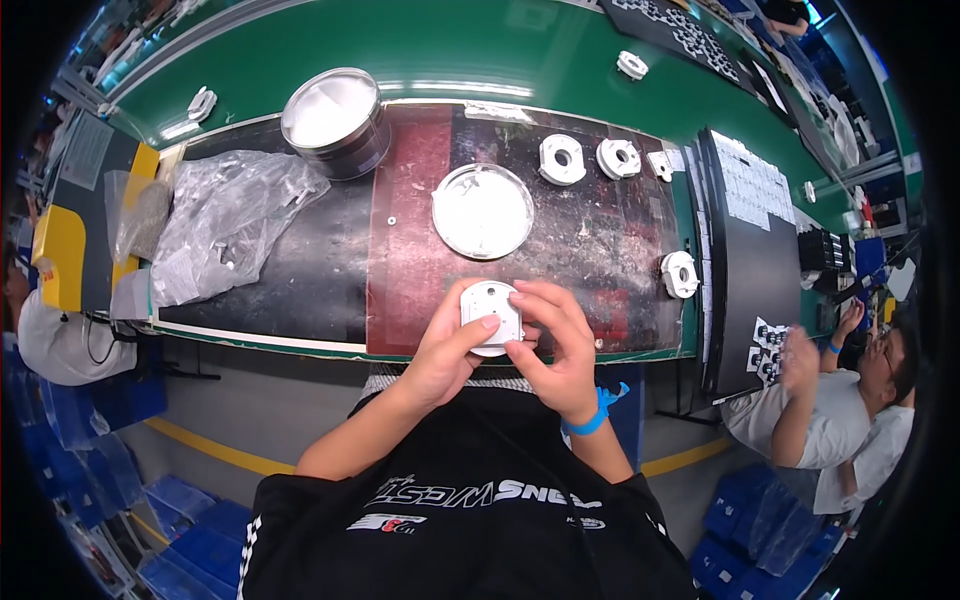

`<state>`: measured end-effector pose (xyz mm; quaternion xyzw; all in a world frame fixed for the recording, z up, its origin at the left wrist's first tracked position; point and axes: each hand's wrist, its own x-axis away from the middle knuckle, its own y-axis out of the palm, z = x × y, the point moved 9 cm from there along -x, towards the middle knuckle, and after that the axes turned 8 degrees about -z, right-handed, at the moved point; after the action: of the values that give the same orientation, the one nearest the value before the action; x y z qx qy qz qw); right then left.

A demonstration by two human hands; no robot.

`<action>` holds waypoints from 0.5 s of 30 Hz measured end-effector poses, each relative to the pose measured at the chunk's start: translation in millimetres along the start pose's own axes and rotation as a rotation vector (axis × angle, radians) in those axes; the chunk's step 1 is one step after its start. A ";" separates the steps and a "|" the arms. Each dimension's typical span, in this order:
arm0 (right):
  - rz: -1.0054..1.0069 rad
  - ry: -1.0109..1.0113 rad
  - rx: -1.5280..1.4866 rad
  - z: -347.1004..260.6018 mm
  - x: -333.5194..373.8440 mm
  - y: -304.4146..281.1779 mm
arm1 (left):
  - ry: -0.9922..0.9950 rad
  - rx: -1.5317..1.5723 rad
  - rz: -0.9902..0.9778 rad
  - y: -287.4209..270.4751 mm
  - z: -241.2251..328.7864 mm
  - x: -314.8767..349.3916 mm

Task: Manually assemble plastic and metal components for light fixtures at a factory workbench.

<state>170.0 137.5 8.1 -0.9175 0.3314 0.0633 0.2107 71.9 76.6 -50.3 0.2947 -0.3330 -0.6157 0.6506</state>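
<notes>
Both my left fingers (463,342) and right fingers (548,313) grip one white, rounded, plastic-looking part (507,320) between them; beyond the fingers, a round whitish dish (484,214) lies on the red-and-black bench (600,235). I judge this a close-handling step; the next move calls for steady pressure.

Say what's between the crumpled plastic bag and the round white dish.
In the head view: a strip of black worktop, then red surface with one small pale ring on it.
</notes>
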 end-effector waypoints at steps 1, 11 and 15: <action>-0.015 0.005 0.066 -1.1 -0.5 1.5 | -0.002 -0.001 -0.002 0.4 -0.3 -0.5; 0.075 0.019 -0.155 15.2 -6.2 11.7 | 0.138 -0.099 0.141 -34.9 34.0 39.4; -0.119 0.010 -0.046 -1.2 -37.7 43.0 | 0.260 -0.066 0.237 -61.8 53.3 85.8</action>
<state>113.6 129.2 4.0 -0.9405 0.2756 0.0539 0.1912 -6.2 -11.8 -61.1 0.3092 -0.2580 -0.5021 0.7654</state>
